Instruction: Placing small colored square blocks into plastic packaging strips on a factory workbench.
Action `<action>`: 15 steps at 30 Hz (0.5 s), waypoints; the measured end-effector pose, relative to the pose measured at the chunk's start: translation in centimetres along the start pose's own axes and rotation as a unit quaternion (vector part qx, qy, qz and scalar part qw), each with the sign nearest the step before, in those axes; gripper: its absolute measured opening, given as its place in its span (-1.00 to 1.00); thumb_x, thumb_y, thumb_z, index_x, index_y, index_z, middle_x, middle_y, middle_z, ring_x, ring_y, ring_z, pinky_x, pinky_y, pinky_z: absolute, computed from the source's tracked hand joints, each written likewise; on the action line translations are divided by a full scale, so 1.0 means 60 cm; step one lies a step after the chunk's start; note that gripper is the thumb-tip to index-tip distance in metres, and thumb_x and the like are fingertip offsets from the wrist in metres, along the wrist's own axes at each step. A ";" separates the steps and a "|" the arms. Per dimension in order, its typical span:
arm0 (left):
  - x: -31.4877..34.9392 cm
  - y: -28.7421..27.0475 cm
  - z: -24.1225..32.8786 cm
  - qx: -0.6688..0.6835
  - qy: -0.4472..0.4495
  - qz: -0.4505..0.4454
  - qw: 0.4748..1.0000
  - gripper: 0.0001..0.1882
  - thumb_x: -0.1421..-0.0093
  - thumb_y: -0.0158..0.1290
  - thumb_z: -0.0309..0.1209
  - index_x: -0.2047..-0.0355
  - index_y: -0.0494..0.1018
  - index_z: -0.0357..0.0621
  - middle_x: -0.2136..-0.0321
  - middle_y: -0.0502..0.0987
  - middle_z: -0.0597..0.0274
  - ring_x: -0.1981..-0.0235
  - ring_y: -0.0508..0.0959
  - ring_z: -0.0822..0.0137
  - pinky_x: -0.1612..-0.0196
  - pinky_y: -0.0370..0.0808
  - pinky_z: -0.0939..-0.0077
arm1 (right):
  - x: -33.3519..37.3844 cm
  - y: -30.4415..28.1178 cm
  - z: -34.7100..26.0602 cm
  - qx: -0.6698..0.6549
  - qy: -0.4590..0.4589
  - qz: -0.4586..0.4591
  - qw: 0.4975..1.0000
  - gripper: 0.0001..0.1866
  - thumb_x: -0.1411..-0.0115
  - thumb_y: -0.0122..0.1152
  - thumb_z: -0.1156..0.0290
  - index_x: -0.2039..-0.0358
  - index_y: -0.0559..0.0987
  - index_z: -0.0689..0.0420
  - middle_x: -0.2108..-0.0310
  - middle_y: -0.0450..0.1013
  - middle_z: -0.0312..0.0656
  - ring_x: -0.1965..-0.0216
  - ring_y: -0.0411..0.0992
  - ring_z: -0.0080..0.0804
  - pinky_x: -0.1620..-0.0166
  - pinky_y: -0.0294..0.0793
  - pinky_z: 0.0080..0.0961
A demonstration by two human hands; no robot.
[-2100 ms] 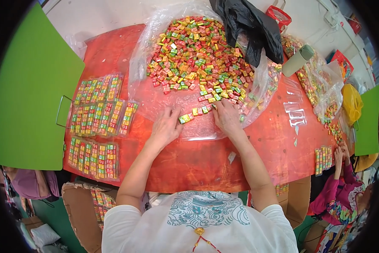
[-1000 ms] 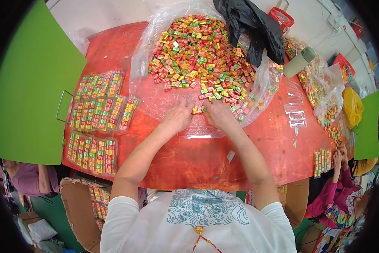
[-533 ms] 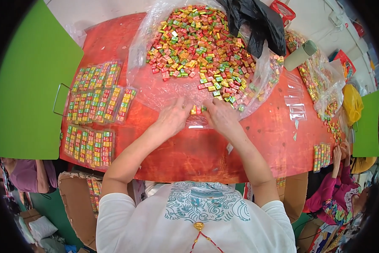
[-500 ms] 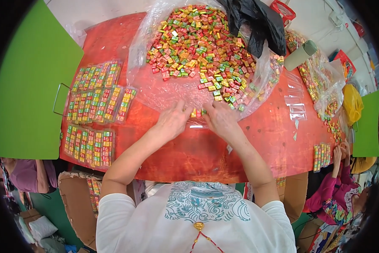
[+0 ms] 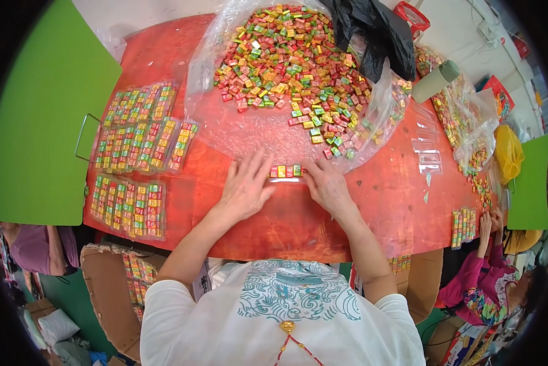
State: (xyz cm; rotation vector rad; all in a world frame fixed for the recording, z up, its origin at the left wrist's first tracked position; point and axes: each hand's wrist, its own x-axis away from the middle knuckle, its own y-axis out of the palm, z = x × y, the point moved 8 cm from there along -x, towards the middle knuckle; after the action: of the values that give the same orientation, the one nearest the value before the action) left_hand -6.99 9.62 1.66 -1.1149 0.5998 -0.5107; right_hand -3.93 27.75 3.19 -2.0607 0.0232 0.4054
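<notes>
Left hand [image 5: 245, 186] has spread away, baring more of the row [image 5: 285, 171]

Apart, it and the right hand [image 5: 330, 186] flank the row on the worktop [image 5: 268, 226], likely to keep it straight; whether right fingertips pinch its end, I cannot tell. Boxy, glossy blocks; clear plastic glints alongside. Beyond, crinkled film [image 5: 249, 137] underlies a loose heap [image 5: 292, 61].

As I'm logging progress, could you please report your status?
Left hand spread open; right hand at right end of short row of wrapped blocks; loose heap beyond, on clear plastic.

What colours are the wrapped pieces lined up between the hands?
The wrapped pieces are red, yellow and green, seen in the head view.
</notes>
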 end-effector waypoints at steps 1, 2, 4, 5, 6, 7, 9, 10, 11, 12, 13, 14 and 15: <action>0.002 0.008 0.002 0.000 -0.002 0.001 1.000 -0.20 -0.27 0.13 -0.17 -0.43 0.09 -0.15 -0.40 0.11 -0.09 -0.39 0.16 -0.09 -0.34 0.12 -0.18 | 0.000 0.003 -0.003 0.000 -0.002 -0.001 1.000 -0.67 -0.22 0.24 0.45 -0.02 0.55 0.12 0.30 0.44 -0.07 0.25 0.47 -0.03 0.16 0.47 -0.14; 0.003 0.033 0.003 -0.005 -0.003 -0.052 0.999 -0.15 -0.27 0.12 -0.10 -0.45 0.04 -0.12 -0.43 0.06 -0.09 -0.43 0.08 -0.09 -0.35 0.04 -0.29 | 0.001 0.007 -0.010 0.023 -0.019 0.007 1.000 -0.69 -0.22 0.24 0.45 0.01 0.57 0.12 0.32 0.44 -0.08 0.27 0.46 -0.06 0.18 0.46 -0.17; 0.003 0.058 0.007 -0.023 -0.005 -0.115 0.993 -0.08 -0.26 0.09 0.02 -0.48 -0.02 -0.11 -0.47 -0.01 -0.07 -0.49 -0.04 -0.08 -0.37 -0.10 -0.43 | 0.002 0.011 -0.011 0.048 -0.033 0.017 0.998 -0.72 -0.22 0.24 0.46 0.03 0.59 0.11 0.33 0.43 -0.10 0.28 0.46 -0.10 0.20 0.46 -0.20; 0.003 0.057 0.006 -0.023 -0.004 -0.114 0.993 -0.08 -0.26 0.09 0.02 -0.48 -0.02 -0.11 -0.47 -0.01 -0.07 -0.49 -0.04 -0.08 -0.37 -0.10 -0.43 | 0.002 0.014 -0.011 0.053 -0.039 0.020 0.998 -0.73 -0.22 0.24 0.46 0.05 0.61 0.11 0.35 0.43 -0.11 0.29 0.45 -0.12 0.21 0.46 -0.22; 0.004 0.056 0.002 -0.012 -0.011 -0.116 0.993 -0.08 -0.27 0.09 0.02 -0.48 -0.03 -0.12 -0.47 -0.02 -0.06 -0.49 -0.04 -0.08 -0.38 -0.12 -0.43 | 0.003 0.015 -0.011 0.057 -0.043 0.022 0.997 -0.75 -0.22 0.24 0.46 0.07 0.62 0.10 0.36 0.43 -0.12 0.30 0.45 -0.14 0.22 0.45 -0.24; 0.004 0.055 -0.001 -0.001 -0.018 -0.118 0.993 -0.07 -0.27 0.08 0.02 -0.48 -0.04 -0.12 -0.47 -0.02 -0.05 -0.50 -0.05 -0.07 -0.38 -0.15 -0.43 | 0.003 0.014 -0.011 0.058 -0.042 0.022 0.997 -0.75 -0.22 0.24 0.46 0.07 0.62 0.10 0.36 0.43 -0.12 0.30 0.45 -0.14 0.22 0.45 -0.24; 0.002 0.054 -0.003 0.023 -0.023 -0.111 0.993 -0.08 -0.28 0.07 0.01 -0.48 -0.05 -0.12 -0.48 -0.03 -0.05 -0.50 -0.05 -0.06 -0.39 -0.17 -0.42 | 0.004 0.014 -0.011 0.051 -0.037 0.021 0.998 -0.75 -0.23 0.24 0.46 0.07 0.63 0.10 0.37 0.43 -0.12 0.30 0.45 -0.14 0.22 0.45 -0.23; 0.002 0.052 -0.006 0.046 -0.030 -0.105 0.993 -0.09 -0.28 0.06 -0.01 -0.48 -0.07 -0.12 -0.48 -0.03 -0.04 -0.50 -0.05 -0.05 -0.40 -0.19 -0.42 | 0.004 0.013 -0.012 0.051 -0.038 0.021 0.998 -0.75 -0.23 0.24 0.46 0.07 0.63 0.10 0.37 0.43 -0.12 0.30 0.45 -0.14 0.22 0.45 -0.23; 0.001 0.051 -0.010 0.046 -0.030 -0.104 0.993 -0.09 -0.28 0.06 -0.01 -0.48 -0.07 -0.12 -0.48 -0.03 -0.04 -0.50 -0.05 -0.05 -0.40 -0.19 -0.42 | 0.005 0.014 -0.012 0.055 -0.036 0.018 0.998 -0.74 -0.23 0.23 0.47 0.05 0.62 0.10 0.36 0.43 -0.12 0.29 0.45 -0.13 0.21 0.46 -0.23; -0.001 0.045 -0.017 0.106 -0.035 -0.086 0.990 -0.12 -0.29 0.06 -0.07 -0.48 -0.04 -0.14 -0.47 -0.01 -0.06 -0.50 -0.04 -0.04 -0.42 -0.17 -0.34 | 0.004 0.014 -0.011 0.058 -0.035 0.014 0.998 -0.72 -0.23 0.23 0.47 0.03 0.61 0.10 0.36 0.43 -0.11 0.28 0.46 -0.12 0.21 0.46 -0.23; -0.001 0.039 -0.026 0.166 -0.040 -0.068 0.983 -0.16 -0.30 0.05 -0.13 -0.47 -0.02 -0.15 -0.46 0.01 -0.08 -0.50 -0.03 -0.03 -0.44 -0.14 -0.26 | 0.004 0.012 -0.011 0.058 -0.036 0.015 0.998 -0.72 -0.23 0.23 0.47 0.03 0.61 0.10 0.36 0.43 -0.11 0.28 0.46 -0.12 0.21 0.46 -0.23; 0.001 0.041 -0.038 0.165 -0.041 -0.066 0.983 -0.16 -0.30 0.05 -0.13 -0.47 -0.02 -0.15 -0.46 0.01 -0.08 -0.50 -0.03 -0.03 -0.44 -0.14 -0.26 | 0.004 0.011 -0.009 0.037 -0.026 0.004 0.999 -0.71 -0.23 0.23 0.47 0.02 0.60 0.11 0.34 0.43 -0.10 0.27 0.46 -0.10 0.20 0.46 -0.22; 0.002 0.028 -0.056 0.312 -0.061 -0.008 0.948 -0.22 -0.30 0.05 -0.20 -0.44 0.05 -0.16 -0.43 0.07 -0.10 -0.48 0.02 -0.04 -0.44 -0.08 -0.18 | 0.003 0.012 -0.007 0.015 -0.016 -0.006 1.000 -0.71 -0.23 0.23 0.47 0.01 0.58 0.11 0.32 0.43 -0.10 0.27 0.46 -0.08 0.20 0.46 -0.21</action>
State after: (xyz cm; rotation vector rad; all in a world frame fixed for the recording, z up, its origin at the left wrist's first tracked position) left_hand -9.01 7.87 -1.02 -0.5431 0.2830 -0.5877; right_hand -3.75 27.05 2.72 -2.0236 -0.0016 0.4275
